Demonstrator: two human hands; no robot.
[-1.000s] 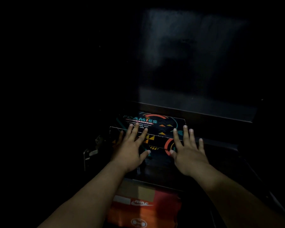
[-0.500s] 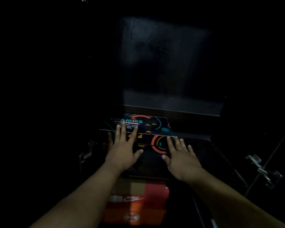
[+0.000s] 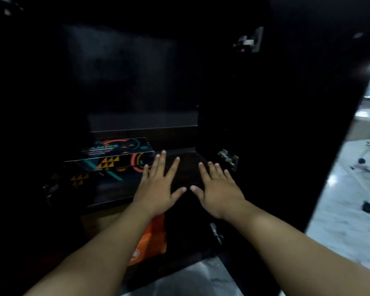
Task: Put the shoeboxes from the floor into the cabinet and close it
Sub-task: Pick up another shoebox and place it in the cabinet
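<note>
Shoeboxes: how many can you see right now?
2. The patterned shoebox sits on the cabinet shelf, left of both hands; the orange shoebox lies below. Darkness may hide others.

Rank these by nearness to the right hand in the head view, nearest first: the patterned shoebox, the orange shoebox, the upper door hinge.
From the right hand:
1. Orange shoebox, below and to the left, on the lower level.
2. Patterned shoebox, on the shelf, far left, beyond the left hand.
3. Upper door hinge, high above, on the cabinet wall.

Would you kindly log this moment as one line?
left hand open | right hand open | patterned shoebox on cabinet shelf | door open
</note>
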